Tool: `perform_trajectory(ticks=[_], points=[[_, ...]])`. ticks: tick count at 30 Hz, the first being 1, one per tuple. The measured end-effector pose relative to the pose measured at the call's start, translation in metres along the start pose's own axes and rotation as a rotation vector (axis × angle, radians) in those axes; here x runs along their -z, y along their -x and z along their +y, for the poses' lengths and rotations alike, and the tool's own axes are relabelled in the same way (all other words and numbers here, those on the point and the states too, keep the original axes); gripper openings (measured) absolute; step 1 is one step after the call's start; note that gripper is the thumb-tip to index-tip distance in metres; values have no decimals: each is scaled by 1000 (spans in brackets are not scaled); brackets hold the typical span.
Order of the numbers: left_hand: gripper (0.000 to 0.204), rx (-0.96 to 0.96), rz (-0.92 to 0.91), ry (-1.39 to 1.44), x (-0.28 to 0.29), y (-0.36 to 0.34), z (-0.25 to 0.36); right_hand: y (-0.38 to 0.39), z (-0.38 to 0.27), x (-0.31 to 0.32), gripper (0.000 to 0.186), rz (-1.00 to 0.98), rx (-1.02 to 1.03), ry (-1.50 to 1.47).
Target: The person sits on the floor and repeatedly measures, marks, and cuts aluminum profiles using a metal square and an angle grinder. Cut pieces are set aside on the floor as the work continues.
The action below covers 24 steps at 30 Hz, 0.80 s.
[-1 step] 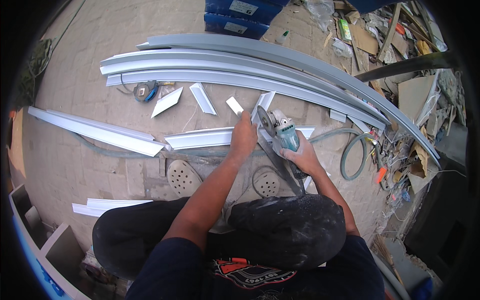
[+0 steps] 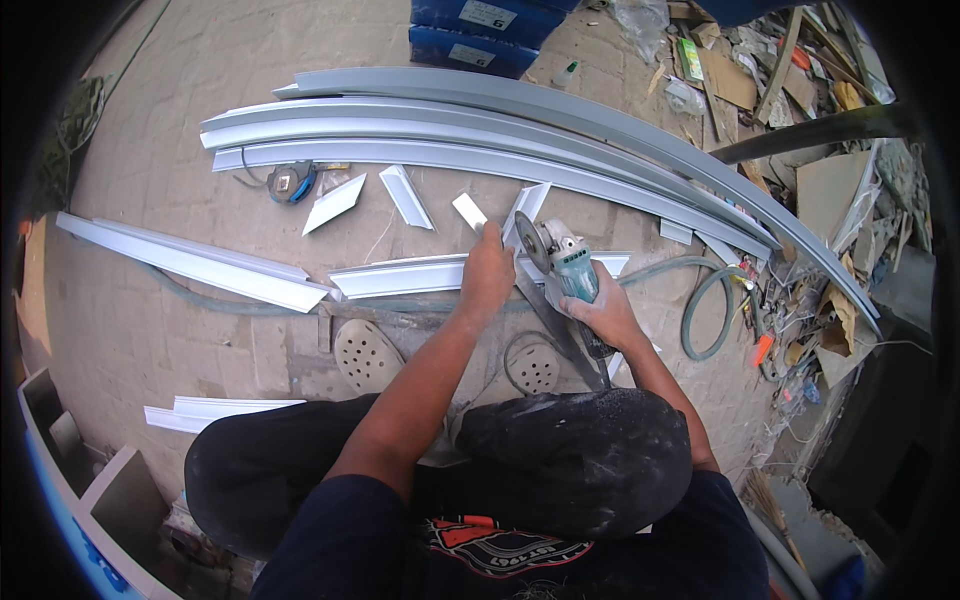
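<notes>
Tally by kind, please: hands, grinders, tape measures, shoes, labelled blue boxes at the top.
Hands: 2, left hand and right hand
Grinder: 1
Tape measure: 1
Shoes: 2, left shoe and right shoe
Labelled blue boxes: 2, upper box and lower box
Total: 8

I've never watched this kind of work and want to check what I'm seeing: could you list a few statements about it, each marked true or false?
1. The right hand holds a grinder. True.
2. The tape measure is in the left hand. False: it lies on the ground, apart from both hands.
3. A hose forms a loop right of the grinder. True.
4. The blue boxes stand between the feet. False: they are beyond the long strips.
</notes>
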<state>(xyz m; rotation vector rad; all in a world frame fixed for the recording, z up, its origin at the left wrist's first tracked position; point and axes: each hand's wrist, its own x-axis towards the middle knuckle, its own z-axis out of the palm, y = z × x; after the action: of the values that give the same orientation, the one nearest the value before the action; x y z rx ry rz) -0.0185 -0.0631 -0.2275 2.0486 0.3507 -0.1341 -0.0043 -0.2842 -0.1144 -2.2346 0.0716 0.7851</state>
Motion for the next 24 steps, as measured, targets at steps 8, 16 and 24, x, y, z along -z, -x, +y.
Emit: perform_trajectory(ticks=[8,16,24], points=[[28,23,-16,-13,0,-9,0,-6,-8,2,94,6,0,-24],[28,18,-8,8,1,-7,1,-12,7,1,98,-46,-4,2],[29,23,6,1,1,-6,3,-13,5,-3,94,7,8,-23]])
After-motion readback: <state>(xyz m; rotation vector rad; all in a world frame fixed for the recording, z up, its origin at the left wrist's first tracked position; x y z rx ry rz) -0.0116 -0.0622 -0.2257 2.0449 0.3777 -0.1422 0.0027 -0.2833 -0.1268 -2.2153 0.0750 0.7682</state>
